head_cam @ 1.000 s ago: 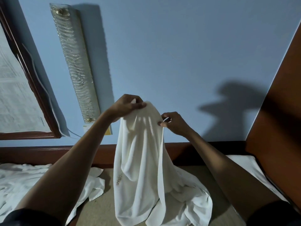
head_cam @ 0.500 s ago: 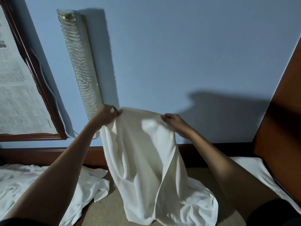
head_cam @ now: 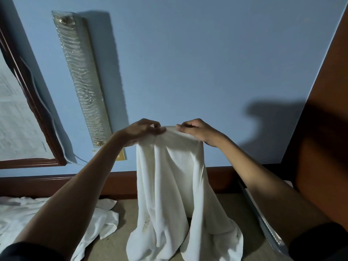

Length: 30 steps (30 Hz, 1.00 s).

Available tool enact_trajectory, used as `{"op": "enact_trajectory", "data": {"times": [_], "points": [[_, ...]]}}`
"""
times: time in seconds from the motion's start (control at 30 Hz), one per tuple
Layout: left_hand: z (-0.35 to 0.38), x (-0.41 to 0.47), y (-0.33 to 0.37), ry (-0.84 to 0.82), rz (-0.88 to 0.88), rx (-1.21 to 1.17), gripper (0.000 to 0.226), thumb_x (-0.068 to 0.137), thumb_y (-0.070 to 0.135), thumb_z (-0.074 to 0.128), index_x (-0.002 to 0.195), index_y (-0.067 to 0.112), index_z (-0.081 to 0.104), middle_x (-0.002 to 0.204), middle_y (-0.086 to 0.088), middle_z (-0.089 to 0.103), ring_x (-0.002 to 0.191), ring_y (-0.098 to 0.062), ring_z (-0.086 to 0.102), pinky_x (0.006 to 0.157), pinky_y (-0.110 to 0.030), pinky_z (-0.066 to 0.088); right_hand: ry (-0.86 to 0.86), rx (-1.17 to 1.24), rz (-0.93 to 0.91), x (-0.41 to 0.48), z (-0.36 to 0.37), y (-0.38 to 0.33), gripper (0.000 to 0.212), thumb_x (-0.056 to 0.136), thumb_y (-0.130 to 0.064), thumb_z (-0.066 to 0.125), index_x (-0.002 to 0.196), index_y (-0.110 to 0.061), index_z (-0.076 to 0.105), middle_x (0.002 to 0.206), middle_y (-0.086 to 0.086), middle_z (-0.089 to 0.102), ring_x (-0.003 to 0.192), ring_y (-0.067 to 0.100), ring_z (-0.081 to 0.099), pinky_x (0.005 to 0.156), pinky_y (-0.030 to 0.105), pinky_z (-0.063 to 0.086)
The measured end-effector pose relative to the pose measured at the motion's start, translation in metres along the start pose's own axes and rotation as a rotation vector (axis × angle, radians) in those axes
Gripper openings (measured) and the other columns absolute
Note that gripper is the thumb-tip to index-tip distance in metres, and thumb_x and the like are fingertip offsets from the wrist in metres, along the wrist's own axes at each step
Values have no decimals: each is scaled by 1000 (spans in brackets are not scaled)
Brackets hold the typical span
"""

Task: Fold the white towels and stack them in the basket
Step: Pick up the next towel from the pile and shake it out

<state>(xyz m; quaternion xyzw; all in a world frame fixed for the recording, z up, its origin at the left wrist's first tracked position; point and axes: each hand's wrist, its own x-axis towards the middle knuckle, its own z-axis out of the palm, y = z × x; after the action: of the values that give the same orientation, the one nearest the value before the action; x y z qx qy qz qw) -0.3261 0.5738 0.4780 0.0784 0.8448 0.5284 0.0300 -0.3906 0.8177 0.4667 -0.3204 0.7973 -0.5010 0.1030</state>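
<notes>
A white towel (head_cam: 173,187) hangs in front of me, held up by its top edge, with its lower end bunched on the beige surface (head_cam: 120,240). My left hand (head_cam: 143,129) pinches the top edge on the left. My right hand (head_cam: 195,129) grips the same edge on the right, a short gap from the left hand. More crumpled white towels (head_cam: 47,215) lie at the lower left, partly behind my left forearm. No basket is in view.
A blue wall rises behind, with a long textured glass lamp (head_cam: 82,78) and a dark wood frame (head_cam: 32,95) on the left. A wooden rail (head_cam: 66,181) runs along the wall's base. A brown wooden panel (head_cam: 323,138) stands at the right.
My hands first spread apart along the towel's top edge, then came back close together and moved to the right. The towel now hangs narrower again.
</notes>
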Motion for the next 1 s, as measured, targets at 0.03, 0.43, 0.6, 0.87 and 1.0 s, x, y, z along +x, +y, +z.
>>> {"op": "enact_trajectory", "data": {"times": [0.03,0.43,0.6,0.87,1.0], "points": [[0,3,0,47,3,-9,40,95,35,72,65,16,51,68,-4,48,60,-19,47,55,-27,36,24,2,21,-2,1,1,46,96,-51,64,61,-21,55,61,-8,39,59,10,39,62,24,30],[-8,21,0,662,35,-197,29,91,21,74,77,-2,65,67,-9,46,52,-15,44,48,-21,32,72,93,74,-4,14,30,94,71,-82,69,77,9,46,72,16,28,68,36,26,74,41,17],[-25,25,-31,873,-20,-166,29,90,25,74,63,16,67,63,-3,57,66,-20,55,62,-29,41,45,34,145,-8,12,48,104,65,-87,70,103,10,63,85,6,55,77,19,53,77,34,37],[-10,21,-63,696,-275,191,24,88,22,79,106,10,68,93,-18,66,69,-29,61,50,-26,50,91,33,92,-18,6,57,77,77,-74,70,75,1,53,75,7,39,69,20,41,72,34,31],[28,12,-33,9,-158,259,72,75,13,91,135,28,55,104,3,64,84,-12,61,62,-19,49,69,45,34,-15,0,37,58,89,-55,71,69,-4,51,69,6,37,63,17,39,64,29,31]]}}
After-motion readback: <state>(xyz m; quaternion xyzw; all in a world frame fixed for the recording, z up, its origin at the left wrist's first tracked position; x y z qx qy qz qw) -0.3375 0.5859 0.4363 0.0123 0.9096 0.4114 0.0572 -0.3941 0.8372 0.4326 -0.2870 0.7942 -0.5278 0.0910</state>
